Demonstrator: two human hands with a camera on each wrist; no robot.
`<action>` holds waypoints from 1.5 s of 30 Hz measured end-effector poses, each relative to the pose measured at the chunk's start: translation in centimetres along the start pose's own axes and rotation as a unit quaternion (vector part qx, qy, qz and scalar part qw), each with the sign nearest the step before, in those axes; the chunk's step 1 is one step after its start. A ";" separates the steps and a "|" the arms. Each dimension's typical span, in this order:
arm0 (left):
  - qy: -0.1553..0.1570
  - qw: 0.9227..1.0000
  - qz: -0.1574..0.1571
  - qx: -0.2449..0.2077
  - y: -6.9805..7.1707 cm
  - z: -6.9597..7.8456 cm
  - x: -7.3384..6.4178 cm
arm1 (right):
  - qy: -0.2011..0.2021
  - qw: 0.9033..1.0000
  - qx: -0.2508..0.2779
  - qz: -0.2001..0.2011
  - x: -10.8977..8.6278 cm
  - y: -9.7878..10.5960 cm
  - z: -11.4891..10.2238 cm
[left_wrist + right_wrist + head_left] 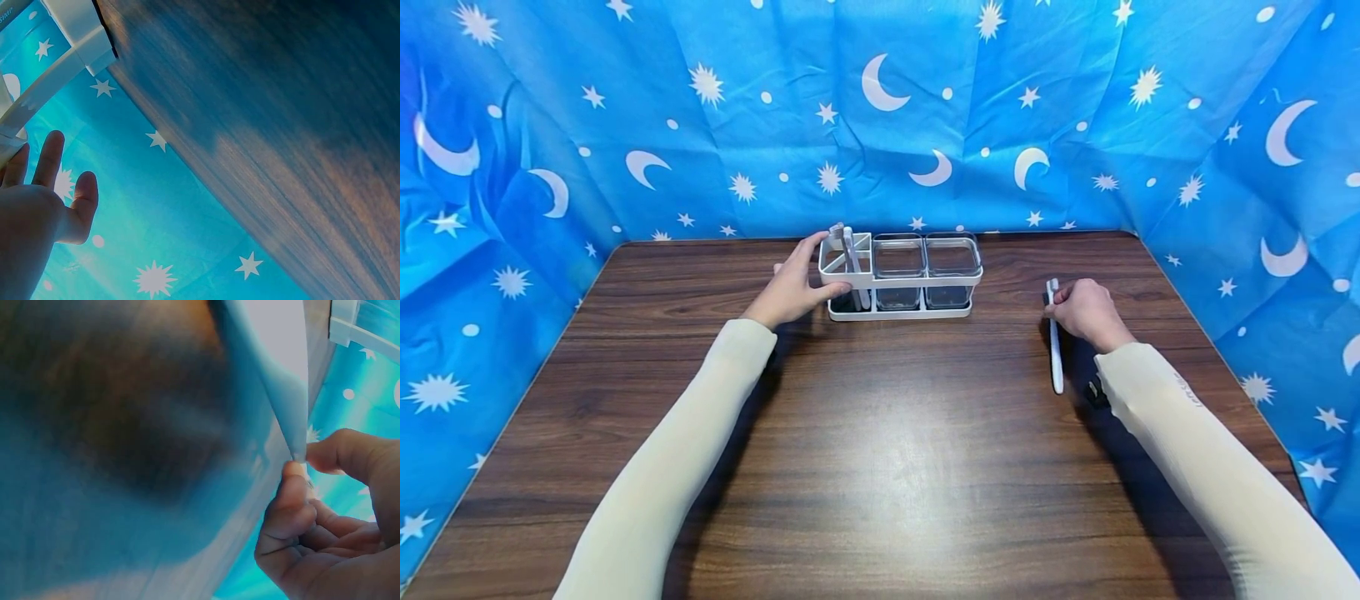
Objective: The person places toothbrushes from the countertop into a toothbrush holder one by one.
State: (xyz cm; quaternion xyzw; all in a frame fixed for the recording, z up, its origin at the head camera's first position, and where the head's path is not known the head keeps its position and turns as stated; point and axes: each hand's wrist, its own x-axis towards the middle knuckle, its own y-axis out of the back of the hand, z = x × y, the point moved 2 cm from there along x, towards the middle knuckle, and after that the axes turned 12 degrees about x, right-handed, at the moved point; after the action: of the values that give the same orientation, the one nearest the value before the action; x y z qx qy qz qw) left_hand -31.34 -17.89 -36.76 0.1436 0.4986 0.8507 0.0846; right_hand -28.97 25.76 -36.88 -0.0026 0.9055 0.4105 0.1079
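My left hand (793, 287) grips the left end of a white two-tier toothbrush holder (925, 282), thumb at the front and fingers toward the back. In the left wrist view, part of the holder's white frame (47, 81) shows above the fingers. Toothbrushes (851, 250) stand leaning in its left compartments, and two clear cups (898, 258) sit in the other slots. Off to the right, my right hand (1086, 308) pinches a white toothbrush (1056, 358) near its head, between thumb and forefinger. Its handle (284, 369) looms large and blurred in the right wrist view.
The brown wooden table (887, 433) spreads out in front of the holder. A blue curtain (887, 150) with moons and stars hangs behind and along both sides. A small black object (1097, 392) shows under the right wrist.
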 end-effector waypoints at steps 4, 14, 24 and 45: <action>0.000 1.000 -0.001 0.001 0.0 -0.1 0.0 | 0.016 0.999 0.025 0.032 -0.1 0.6 -0.5; 0.002 1.000 -0.001 0.004 0.0 -0.2 0.1 | 0.081 0.989 0.077 0.092 -1.1 1.6 -2.5; -0.002 1.000 0.001 -0.002 0.0 -0.2 0.0 | 0.179 0.968 0.095 0.151 -1.7 2.1 -5.0; -0.011 1.000 0.010 0.007 -0.2 -0.2 0.1 | 0.339 0.903 0.195 0.178 -3.7 2.1 -10.8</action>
State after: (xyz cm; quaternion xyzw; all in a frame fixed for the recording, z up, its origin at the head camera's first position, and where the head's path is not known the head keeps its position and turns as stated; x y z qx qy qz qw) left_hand -31.51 -17.91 -36.97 0.1581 0.5019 0.8465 0.0807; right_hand -27.60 18.76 -27.65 0.0406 0.9348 0.2119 -0.2820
